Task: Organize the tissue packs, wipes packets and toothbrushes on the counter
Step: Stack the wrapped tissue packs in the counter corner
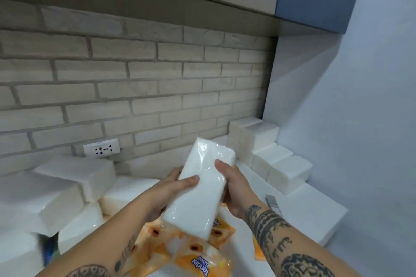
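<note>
I hold a white tissue pack (200, 189) in clear wrap above the counter, tilted with its far end up. My left hand (171, 186) grips its left side, thumb across the top. My right hand (234, 186) grips its right side. Below the pack lie several orange wipes packets (198, 256) on the white counter (315, 207). A loose heap of white tissue packs (74, 182) fills the left. A neat stepped row of tissue packs (270, 155) stands in the right corner against the wall. No toothbrushes show clearly.
A brick backsplash with a wall socket (101, 148) runs behind the counter. A pale wall (360, 119) closes the right side, with cabinets overhead. A small grey object (271, 201) lies on the counter right of my right wrist. Something blue (48, 252) peeks out under the left heap.
</note>
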`<state>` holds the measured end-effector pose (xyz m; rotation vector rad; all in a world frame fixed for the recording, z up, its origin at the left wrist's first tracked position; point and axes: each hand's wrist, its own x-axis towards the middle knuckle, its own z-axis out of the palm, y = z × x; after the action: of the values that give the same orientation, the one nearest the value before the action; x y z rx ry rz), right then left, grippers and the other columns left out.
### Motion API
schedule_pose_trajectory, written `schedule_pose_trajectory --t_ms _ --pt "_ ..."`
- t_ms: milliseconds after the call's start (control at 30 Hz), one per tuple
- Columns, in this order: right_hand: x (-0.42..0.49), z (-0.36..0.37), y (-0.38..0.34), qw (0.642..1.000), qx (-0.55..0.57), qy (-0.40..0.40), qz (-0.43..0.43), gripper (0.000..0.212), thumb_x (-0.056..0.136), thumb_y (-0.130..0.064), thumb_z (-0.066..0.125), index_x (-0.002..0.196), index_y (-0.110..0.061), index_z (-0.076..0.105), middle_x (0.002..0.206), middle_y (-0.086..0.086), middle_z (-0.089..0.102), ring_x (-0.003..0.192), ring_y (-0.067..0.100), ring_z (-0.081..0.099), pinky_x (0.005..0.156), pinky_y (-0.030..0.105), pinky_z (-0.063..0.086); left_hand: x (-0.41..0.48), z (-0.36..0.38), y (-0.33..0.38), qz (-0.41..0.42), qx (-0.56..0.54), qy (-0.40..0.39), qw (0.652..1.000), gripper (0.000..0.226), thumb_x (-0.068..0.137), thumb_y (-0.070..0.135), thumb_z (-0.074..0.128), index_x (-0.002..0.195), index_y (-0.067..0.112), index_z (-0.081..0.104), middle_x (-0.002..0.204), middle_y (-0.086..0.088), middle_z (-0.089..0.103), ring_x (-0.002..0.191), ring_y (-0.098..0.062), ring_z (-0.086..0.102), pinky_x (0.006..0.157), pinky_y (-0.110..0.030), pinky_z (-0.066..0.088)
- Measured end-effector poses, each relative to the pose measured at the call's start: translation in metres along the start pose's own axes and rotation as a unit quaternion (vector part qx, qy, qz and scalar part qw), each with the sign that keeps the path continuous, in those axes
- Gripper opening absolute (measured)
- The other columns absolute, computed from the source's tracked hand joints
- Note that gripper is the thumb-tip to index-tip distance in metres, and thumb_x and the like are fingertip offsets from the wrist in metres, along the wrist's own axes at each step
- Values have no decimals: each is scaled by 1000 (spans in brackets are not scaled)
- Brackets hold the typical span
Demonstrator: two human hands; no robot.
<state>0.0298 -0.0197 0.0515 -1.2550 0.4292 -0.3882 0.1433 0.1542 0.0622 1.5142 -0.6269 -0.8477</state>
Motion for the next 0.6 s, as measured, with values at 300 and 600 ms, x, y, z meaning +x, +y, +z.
schedule_pose_trajectory --t_ms 300,600 --pt "1 -59 -11 999 3 49 -20 71 83 -66 71 142 -33 49 128 4 73 112 27 74 97 51 59 65 74 5 -12 -56 -65 996 74 75 52 86 136 18 59 123 -21 72 110 -45 70 100 -68 50" --pt "59 -149 -41 961 -187 154 -131 128 65 -54 91 164 -36 11 160 -13 38 139 9 49 118 39 43 160 131 24 -25 -62 -37 997 39 98 47 51 118 22 74 115 -1 76 103 -22 70 90 -45 52"
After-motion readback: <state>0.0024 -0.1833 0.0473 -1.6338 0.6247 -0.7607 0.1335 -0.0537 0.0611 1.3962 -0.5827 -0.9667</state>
